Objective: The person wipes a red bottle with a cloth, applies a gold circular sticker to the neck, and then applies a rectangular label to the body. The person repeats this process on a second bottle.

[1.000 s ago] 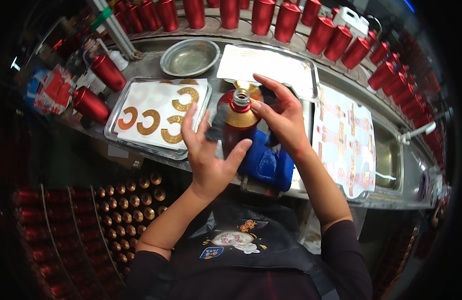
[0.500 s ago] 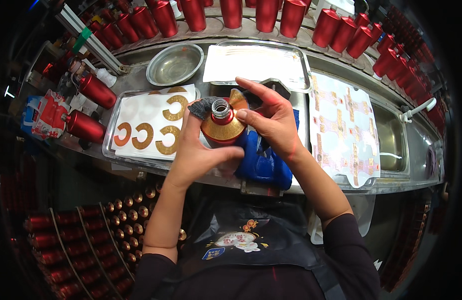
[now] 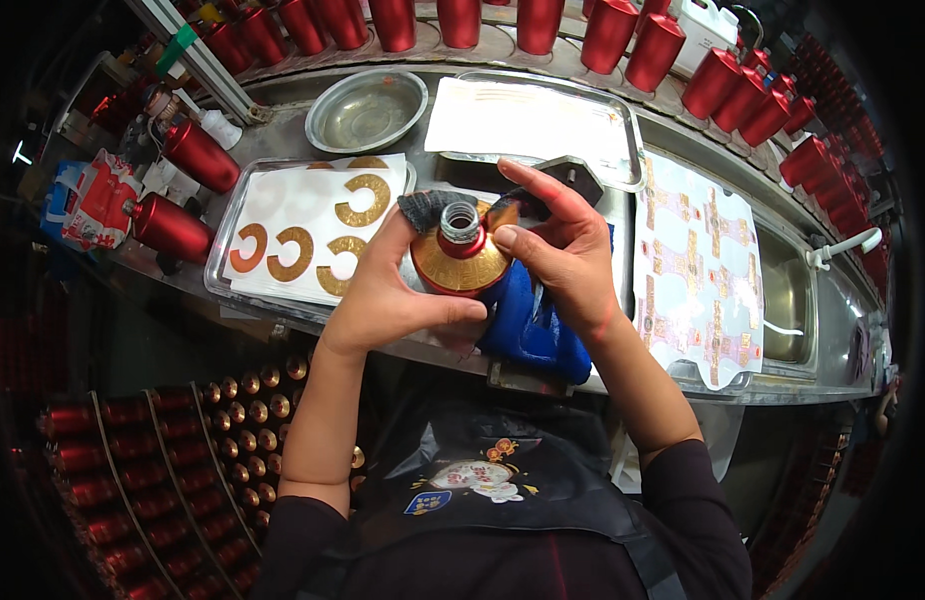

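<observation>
A red bottle (image 3: 451, 289) with a clear, uncapped threaded neck stands upright between my hands. My left hand (image 3: 388, 300) wraps its left side, the thumb across the front and a grey fabric-covered finger behind the neck. Around the bottle's shoulder lies a gold C-shaped label (image 3: 463, 268). Its right end, blurred, rises beside the neck. There my right hand (image 3: 563, 250) has its thumb on the label, with the index finger stretched up and away; the other fingers are partly hidden. Behind the bottle are a blue cloth (image 3: 538, 335) and a black holder (image 3: 568, 180).
Left of the bottle, a tray (image 3: 218, 270) carries a white sheet with several gold C-shaped labels (image 3: 291, 254). A metal bowl (image 3: 368, 110) and a second tray (image 3: 633, 150) stand behind. Patterned label sheets (image 3: 698, 270) lie beside a sink (image 3: 788, 300). Red bottles (image 3: 461, 22) line a conveyor.
The label's raised right end stands less high beside the neck, and my right thumb remains at it. The whole view has shifted slightly. My left hand keeps its hold on the bottle.
</observation>
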{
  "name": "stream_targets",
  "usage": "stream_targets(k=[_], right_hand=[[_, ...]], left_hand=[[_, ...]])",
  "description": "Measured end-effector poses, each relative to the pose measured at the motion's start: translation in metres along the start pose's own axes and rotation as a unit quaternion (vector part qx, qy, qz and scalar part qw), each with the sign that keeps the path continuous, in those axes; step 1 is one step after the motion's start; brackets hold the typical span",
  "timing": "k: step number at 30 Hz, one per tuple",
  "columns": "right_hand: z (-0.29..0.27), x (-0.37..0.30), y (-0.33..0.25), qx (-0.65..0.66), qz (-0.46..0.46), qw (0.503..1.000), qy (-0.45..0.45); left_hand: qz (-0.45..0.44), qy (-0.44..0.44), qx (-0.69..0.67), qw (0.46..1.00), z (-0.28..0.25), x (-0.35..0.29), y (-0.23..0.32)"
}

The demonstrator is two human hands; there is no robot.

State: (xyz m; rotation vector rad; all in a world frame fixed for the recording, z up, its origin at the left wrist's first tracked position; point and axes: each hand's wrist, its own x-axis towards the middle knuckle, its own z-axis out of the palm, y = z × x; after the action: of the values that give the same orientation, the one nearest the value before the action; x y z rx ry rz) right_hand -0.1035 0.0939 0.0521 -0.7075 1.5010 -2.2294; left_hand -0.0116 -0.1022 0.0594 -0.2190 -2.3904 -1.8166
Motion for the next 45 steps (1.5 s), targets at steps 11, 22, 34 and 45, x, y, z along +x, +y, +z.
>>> stream_targets(k=[11, 22, 34, 45], right_hand=[[0.009, -0.014, -0.006, -0.031, 0.045, 0.991, 0.121], [0.006, -0.004, -0.006, -0.01, 0.163, 0.986, 0.034], [-0.002, -0.003, -0.005, 0.024, 0.195, 0.98, 0.032], [-0.005, -0.004, -0.005, 0.036, 0.199, 0.979, 0.017]], left_hand=[[-0.103, 0.023, -0.244, 0.964, 0.003, 0.007, 0.005], [-0.073, 0.058, -0.201, 0.975, 0.011, 0.009, 0.008], [-0.064, 0.102, -0.196, 0.973, 0.022, 0.008, 0.007], [-0.074, 0.107, -0.214, 0.968, 0.027, 0.008, 0.007]])
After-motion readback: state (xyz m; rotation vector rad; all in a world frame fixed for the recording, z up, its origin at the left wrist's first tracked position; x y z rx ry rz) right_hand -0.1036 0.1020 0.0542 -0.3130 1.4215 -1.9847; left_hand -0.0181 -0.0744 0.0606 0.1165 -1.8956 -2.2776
